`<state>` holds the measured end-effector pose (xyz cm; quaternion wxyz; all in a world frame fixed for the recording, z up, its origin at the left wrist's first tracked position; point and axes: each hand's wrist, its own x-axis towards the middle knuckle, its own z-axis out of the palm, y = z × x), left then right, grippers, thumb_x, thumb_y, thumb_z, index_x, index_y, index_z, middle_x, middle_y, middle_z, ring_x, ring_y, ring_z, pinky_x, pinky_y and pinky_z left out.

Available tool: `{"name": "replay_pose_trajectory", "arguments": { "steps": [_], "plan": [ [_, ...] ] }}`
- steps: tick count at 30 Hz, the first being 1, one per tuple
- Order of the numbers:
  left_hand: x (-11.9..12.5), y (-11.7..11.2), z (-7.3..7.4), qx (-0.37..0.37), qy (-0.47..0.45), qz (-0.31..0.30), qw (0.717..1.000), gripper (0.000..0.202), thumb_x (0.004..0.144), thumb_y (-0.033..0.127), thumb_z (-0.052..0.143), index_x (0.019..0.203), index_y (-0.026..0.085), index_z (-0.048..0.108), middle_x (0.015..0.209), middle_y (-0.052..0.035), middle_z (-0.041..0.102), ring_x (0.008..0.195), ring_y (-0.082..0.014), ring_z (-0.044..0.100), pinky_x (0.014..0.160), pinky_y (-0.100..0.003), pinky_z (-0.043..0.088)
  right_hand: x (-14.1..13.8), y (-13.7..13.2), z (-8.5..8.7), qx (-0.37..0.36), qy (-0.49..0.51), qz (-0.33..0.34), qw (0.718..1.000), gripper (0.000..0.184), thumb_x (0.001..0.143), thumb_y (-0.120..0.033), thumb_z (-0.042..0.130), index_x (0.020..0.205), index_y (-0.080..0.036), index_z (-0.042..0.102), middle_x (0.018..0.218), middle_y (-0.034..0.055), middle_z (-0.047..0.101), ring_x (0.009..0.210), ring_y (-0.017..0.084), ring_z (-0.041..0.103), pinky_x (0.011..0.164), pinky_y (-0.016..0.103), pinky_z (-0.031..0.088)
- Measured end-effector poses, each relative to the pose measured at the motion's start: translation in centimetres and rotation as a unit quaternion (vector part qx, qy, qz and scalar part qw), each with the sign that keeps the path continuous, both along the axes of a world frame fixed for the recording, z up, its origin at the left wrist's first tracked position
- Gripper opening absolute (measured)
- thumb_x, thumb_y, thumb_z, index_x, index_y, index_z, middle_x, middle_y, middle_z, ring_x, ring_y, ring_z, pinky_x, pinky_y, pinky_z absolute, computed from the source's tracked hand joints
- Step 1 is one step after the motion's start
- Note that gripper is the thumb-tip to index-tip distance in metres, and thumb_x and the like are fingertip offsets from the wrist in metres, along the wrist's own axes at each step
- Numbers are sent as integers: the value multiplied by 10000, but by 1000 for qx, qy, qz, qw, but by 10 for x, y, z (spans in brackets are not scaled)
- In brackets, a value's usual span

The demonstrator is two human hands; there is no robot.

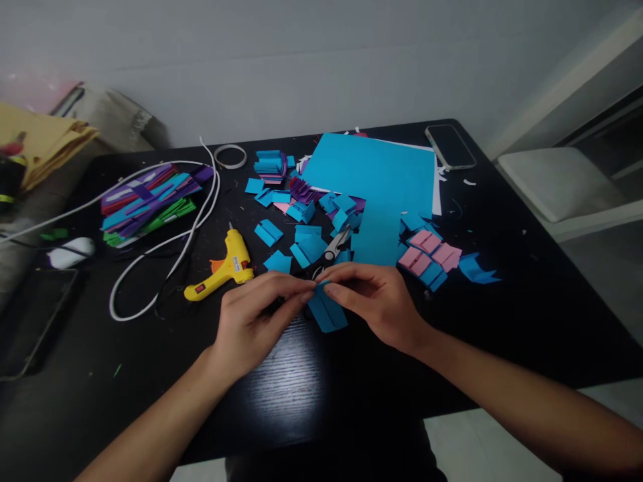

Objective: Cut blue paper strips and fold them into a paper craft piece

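Note:
Between both hands is a small creased piece of blue paper (329,313), held by its upper edge above the black table. My left hand (254,318) pinches the edge at its left corner, thumb against forefinger. On the other corner, my right hand (379,301) has its thumb in front of the paper and its fingers behind. Just beyond the hands lie scissors (332,253), their handles partly hidden. Folded blue paper pieces (307,248) are scattered around them. A larger blue strip (378,231) lies behind my right hand.
A yellow glue gun (234,262) lies left, near a looped white cable (114,294) and bundled coloured strips (151,201). Blue sheets (372,164) and a phone (451,146) are at the back. Joined pink and blue pieces (426,253) lie right. A tape ring (230,156) sits behind.

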<state>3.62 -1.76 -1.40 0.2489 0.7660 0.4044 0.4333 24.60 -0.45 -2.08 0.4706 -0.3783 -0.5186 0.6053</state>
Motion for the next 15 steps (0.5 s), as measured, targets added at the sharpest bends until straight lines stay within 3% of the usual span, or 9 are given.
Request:
{"name": "replay_pose_trajectory", "arguments": {
  "steps": [6,15],
  "plan": [
    [-1,2,1,-18,-12,-15,1000,241,899,92,753,1100,221,774,962,-31,800,856,-150,756,745,-244,607,2,2,-1,-19,-5,-5,1000,45,849,-269,809,890,-253,821,983,31,814,960,196,757,903,353,615],
    [-2,5,4,-90,-98,-44,990,247,811,94,842,1018,228,821,926,-7,820,843,-127,768,771,-190,620,5,10,-8,-165,47,68,983,110,799,-315,844,866,-229,825,859,3,784,786,126,698,743,252,536]
  ]
}}
